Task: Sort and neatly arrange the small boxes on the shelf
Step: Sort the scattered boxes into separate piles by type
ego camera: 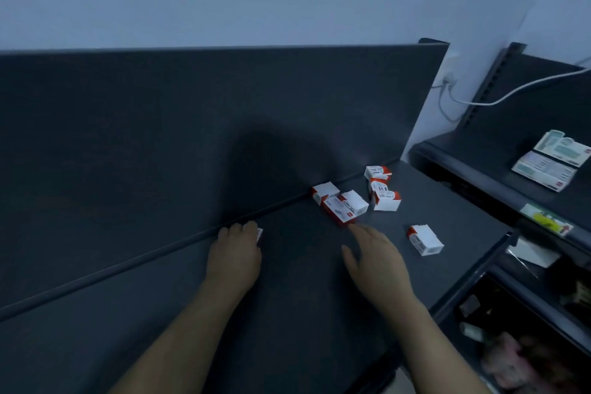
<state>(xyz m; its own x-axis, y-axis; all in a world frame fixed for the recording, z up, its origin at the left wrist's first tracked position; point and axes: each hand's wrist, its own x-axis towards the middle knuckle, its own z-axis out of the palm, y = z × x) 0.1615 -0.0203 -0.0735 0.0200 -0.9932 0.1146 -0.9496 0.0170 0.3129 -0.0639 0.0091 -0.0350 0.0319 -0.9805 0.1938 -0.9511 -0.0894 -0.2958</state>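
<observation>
The small boxes (343,208) — white with red ends, print too blurred for reading — are lying scattered near the back panel (192,125), 1 lone box (425,240) sitting farther from it. The left hand (235,253) is gripping a mostly hidden box (259,234) beside that panel; the right hand (374,259) is hovering, fingers spread, holding nothing.

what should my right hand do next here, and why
Probably reach forward and pinch the nearest red and white cardboard box. The right hand is open, its fingers almost on that box in the loose pile, while the left hand grips another small box by the dark shelf's back wall.
</observation>
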